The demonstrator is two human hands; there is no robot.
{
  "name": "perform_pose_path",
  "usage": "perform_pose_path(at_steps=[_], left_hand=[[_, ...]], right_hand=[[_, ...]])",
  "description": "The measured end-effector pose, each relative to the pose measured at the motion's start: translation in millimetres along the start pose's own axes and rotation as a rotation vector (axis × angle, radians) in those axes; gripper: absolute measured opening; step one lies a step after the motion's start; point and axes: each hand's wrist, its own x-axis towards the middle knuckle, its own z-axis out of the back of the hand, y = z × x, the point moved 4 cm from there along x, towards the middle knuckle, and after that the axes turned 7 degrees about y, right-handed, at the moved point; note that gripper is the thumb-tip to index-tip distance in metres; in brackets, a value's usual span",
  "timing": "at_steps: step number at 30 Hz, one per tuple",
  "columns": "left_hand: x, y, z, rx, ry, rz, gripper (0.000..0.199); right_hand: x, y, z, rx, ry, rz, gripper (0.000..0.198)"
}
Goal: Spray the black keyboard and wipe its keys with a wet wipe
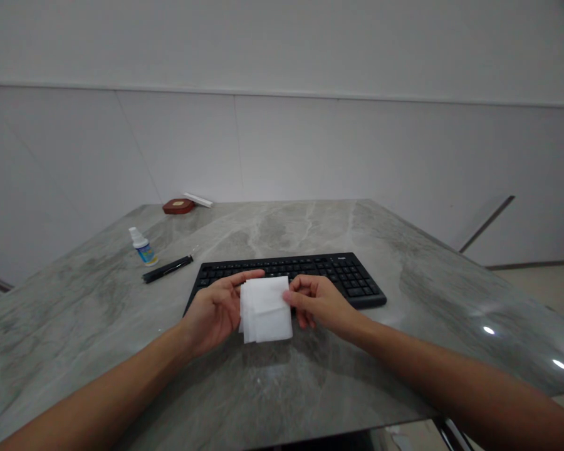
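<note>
A folded white tissue (267, 310), with several layers fanned at its left edge, is held up just in front of the black keyboard (352, 275). My right hand (322, 302) pinches its right edge between thumb and curled fingers. Along its left side, my left hand (216, 313) is cupped with the palm partly turned up, its fingers reaching behind the tissue to support it. Part of those left fingers is hidden by the tissue. Both hands and the tissue cover the keyboard's near middle keys.
A small white spray bottle (144, 248) with a blue and yellow label stands to the left. Beside it lies a black pen-like object (168, 269). Farther back are a dark red box (178, 206) and a flat white item (198, 200). The marble table (286, 232) meets a pale wall.
</note>
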Motion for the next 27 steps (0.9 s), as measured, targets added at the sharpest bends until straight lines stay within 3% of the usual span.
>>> perform_pose_path(at_steps=[3, 7, 11, 14, 17, 22, 27], left_hand=[[-1.5, 2.6, -2.5, 0.034, 0.012, 0.018, 0.057], [1.1, 11.8, 5.3, 0.336, -0.095, 0.0, 0.051], [0.3, 13.6, 6.0, 0.646, -0.074, -0.076, 0.042], [-5.7, 7.4, 1.3, 0.979, -0.134, -0.22, 0.031], [-10.6, 4.4, -4.9, 1.229, -0.205, -0.344, 0.027], [-9.4, 6.5, -5.8, 1.248, -0.299, -0.365, 0.029], [-2.1, 15.2, 0.6, 1.046, -0.236, -0.207, 0.035]], right_hand=[[-0.9, -2.1, -1.1, -0.053, -0.018, -0.01, 0.038], [-5.4, 1.4, -1.1, -0.138, -0.068, 0.011, 0.039], [-11.0, 11.7, -2.3, -0.308, -0.101, 0.115, 0.06], [-11.9, 11.8, -10.6, -0.397, 0.019, 0.122, 0.032], [-11.7, 7.1, -15.9, -0.37, 0.076, 0.094, 0.03], [-11.2, 3.5, -17.4, -0.315, 0.082, 0.09, 0.031], [-12.0, 6.2, -19.2, -0.273, 0.078, 0.089, 0.029]])
